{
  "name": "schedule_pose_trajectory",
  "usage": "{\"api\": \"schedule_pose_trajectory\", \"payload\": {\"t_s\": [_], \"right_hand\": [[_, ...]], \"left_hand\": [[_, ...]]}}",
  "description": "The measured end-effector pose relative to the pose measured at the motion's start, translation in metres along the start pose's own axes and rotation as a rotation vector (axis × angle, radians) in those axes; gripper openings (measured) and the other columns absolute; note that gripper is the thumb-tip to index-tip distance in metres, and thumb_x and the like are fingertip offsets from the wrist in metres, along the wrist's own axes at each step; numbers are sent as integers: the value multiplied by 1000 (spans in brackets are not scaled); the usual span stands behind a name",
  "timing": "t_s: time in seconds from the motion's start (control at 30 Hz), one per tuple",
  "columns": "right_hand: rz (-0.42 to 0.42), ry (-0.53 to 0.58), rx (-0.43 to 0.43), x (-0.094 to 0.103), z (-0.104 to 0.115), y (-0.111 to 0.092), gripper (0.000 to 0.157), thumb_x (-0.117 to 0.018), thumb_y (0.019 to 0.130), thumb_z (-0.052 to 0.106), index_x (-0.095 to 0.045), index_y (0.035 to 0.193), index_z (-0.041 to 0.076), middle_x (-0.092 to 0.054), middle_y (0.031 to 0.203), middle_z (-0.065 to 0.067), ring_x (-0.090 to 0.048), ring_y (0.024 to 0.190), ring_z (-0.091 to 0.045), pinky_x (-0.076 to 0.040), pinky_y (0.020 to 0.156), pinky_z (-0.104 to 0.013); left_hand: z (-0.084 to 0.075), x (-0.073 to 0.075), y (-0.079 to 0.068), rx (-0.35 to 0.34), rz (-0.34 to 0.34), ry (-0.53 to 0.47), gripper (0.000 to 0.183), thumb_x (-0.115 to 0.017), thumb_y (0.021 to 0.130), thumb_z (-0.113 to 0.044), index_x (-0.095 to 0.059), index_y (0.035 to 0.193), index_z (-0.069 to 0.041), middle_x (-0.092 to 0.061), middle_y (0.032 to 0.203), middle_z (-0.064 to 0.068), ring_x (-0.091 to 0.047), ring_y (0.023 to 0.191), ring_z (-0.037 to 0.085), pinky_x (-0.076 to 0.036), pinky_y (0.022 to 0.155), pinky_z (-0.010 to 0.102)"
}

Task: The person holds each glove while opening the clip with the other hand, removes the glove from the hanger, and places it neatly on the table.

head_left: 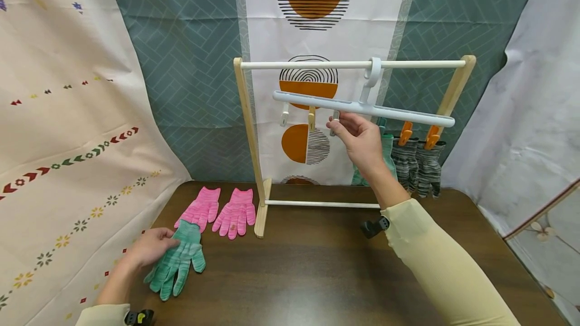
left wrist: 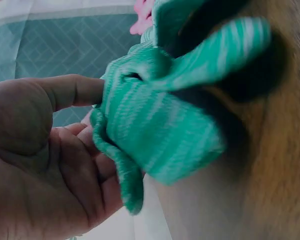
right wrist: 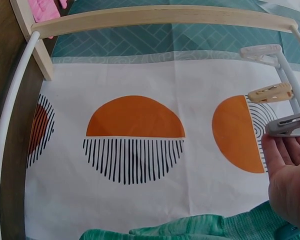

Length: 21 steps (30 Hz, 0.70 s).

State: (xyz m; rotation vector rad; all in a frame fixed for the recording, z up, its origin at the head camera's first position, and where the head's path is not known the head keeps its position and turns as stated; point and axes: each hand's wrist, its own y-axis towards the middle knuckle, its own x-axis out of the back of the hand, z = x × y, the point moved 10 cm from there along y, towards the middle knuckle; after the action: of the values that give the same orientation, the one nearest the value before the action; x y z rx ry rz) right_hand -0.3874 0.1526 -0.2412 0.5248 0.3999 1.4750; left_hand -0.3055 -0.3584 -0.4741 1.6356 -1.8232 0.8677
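Observation:
My left hand (head_left: 153, 246) pinches a green striped knit glove (head_left: 178, 260) near its cuff, low over the left of the table. In the left wrist view the glove (left wrist: 160, 125) hangs between thumb and fingers, its fingers spread over the wood. Up at the rack, my right hand (head_left: 362, 137) pinches a grey clothespin (head_left: 335, 122) under the pale hanger (head_left: 326, 100). The right wrist view shows that clothespin (right wrist: 285, 124) between thumb and fingertips. To its left hang a beige clothespin (head_left: 311, 118) and a white clothespin (head_left: 284, 114).
Two pink gloves (head_left: 234, 214) lie at the table's back left, beside the rack's wooden foot (head_left: 262, 215). Orange clothespins (head_left: 406, 134) hold dark grey gloves (head_left: 428, 167) on the hanger's right side. Another green glove (head_left: 388, 152) hangs partly behind my right arm. A white rail (head_left: 308, 65) carries the hanger.

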Motion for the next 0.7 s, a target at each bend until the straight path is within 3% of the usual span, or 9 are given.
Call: {"api": "schedule_pose_trajectory", "payload": {"t_s": [0.13, 0.23, 0.43, 0.7], "right_hand": [[1, 2, -1, 0, 0, 0, 38, -75, 102, 23, -71, 134, 3, -76, 122, -14, -73, 111, -17, -54, 101, -30], [1, 10, 0, 0, 0, 0, 38, -75, 102, 23, -71, 134, 3, -76, 121, -14, -73, 110, -16, -55, 101, -30], [-3, 25, -1, 1, -1, 0, 42, -77, 101, 24, -70, 135, 1, -76, 122, -13, -73, 111, -16, -55, 99, -29], [-1, 25, -19, 3, -5, -4, 46, -77, 100, 25, -68, 139, 2, -76, 123, -12, -73, 108, -19, -55, 99, -28]], "left_hand": [[10, -3, 1, 3, 6, 72, 26, -67, 102, -17, -57, 82, -4, -43, 69, -2, -42, 65, 17, -37, 61, 34], [14, -5, 2, 6, -6, 100, 37, -68, 100, -16, -44, 72, -12, -31, 64, -5, -36, 59, 14, -33, 58, 32], [21, -9, -3, 98, -2, 62, 33, -72, 98, -13, -49, 74, -10, -39, 63, -3, -43, 55, 14, -39, 52, 30], [22, -10, -5, 138, -2, 99, 29, -75, 97, -14, -53, 79, -7, -47, 63, 0, -49, 54, 15, -43, 50, 30]]}}
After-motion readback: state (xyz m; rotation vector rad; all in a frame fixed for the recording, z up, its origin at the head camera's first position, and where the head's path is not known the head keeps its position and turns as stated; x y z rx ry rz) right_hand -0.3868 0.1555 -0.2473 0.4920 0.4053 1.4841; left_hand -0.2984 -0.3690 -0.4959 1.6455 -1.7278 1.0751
